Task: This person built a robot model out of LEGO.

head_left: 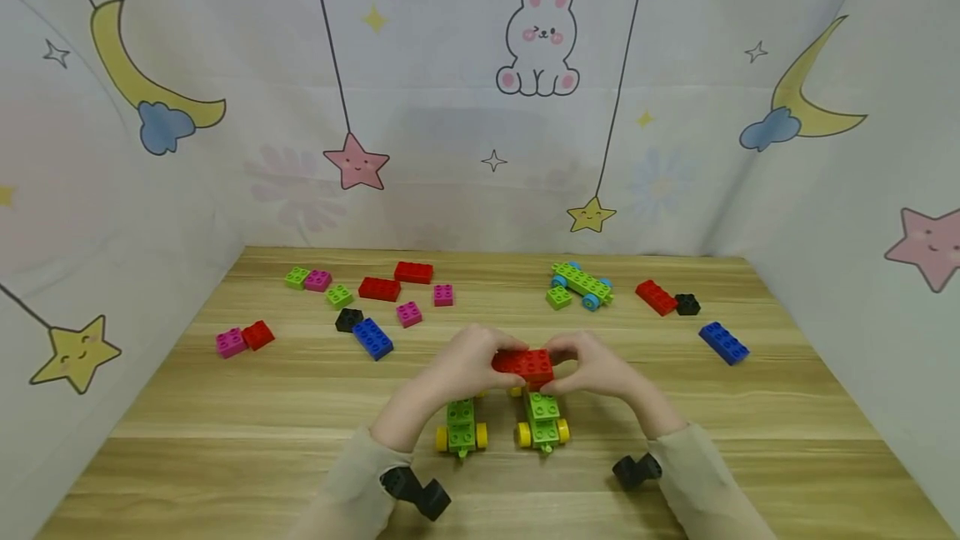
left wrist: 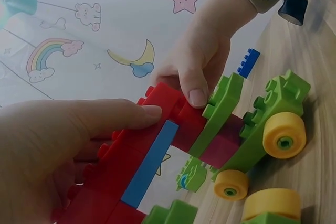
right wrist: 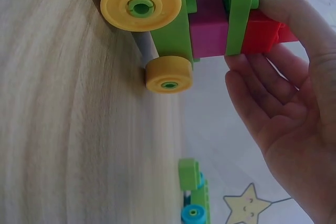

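I see the left hand (head_left: 474, 358) and right hand (head_left: 591, 365) pinch red bricks (head_left: 536, 365), probably light and stiff, best held by sides.

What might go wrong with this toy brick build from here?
With yellow wheels underneath, it could roll on the wooden table if pushed sideways.

The magenta brick, green plate and red brick are piled up, so uneven pressure from the left hand or right hand might loosen them.

The blue brick has open space beneath it, so a hard press might pop it off.
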Motion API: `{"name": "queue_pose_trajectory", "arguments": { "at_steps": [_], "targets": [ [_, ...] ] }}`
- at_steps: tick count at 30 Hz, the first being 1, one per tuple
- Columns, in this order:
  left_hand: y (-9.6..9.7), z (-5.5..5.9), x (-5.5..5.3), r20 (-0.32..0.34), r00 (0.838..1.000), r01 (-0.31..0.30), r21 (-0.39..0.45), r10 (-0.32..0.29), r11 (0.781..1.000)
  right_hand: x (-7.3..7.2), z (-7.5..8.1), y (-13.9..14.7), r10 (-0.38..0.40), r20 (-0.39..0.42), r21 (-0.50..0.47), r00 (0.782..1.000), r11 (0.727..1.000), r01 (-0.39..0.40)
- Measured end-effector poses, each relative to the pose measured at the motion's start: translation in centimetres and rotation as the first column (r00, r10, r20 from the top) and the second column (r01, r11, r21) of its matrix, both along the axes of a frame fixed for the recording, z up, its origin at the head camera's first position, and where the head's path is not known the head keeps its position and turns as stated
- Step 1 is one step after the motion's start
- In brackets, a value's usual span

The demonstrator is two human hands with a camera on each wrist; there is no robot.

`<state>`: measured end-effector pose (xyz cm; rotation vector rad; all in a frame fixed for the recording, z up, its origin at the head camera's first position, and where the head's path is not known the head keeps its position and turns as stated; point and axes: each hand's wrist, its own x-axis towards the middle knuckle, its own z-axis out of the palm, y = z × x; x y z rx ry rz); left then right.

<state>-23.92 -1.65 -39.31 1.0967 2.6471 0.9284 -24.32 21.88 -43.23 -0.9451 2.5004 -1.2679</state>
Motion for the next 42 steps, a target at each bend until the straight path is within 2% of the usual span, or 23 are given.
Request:
{"name": "queue_pose_trajectory", "arguments": {
  "at_steps": [12, 33, 42],
  "targets": [
    [0.08, -0.13, 0.06, 0.002, 1.000, -0.009, 0.001, 0.009, 1.000, 0.08, -0.04, -0.47, -0.001, 0.016, 0.002, 1.000, 1.000, 0.001],
    [0.44, -0.33, 0.10, 0.001, 1.000, -0.021, -0.013, 0.021, 1.000, 0.18, -0.07, -0.66, -0.025, -0.002, 0.037, 1.000, 0.999, 0.025],
    [0.58, 0.00, 0.28, 0.002, 1.000, -0.031, -0.028, 0.031, 0.999, 0.17, -0.02, -0.70, -0.038, -0.012, 0.064, 0.999, 0.997, 0.039]
  ]
}}
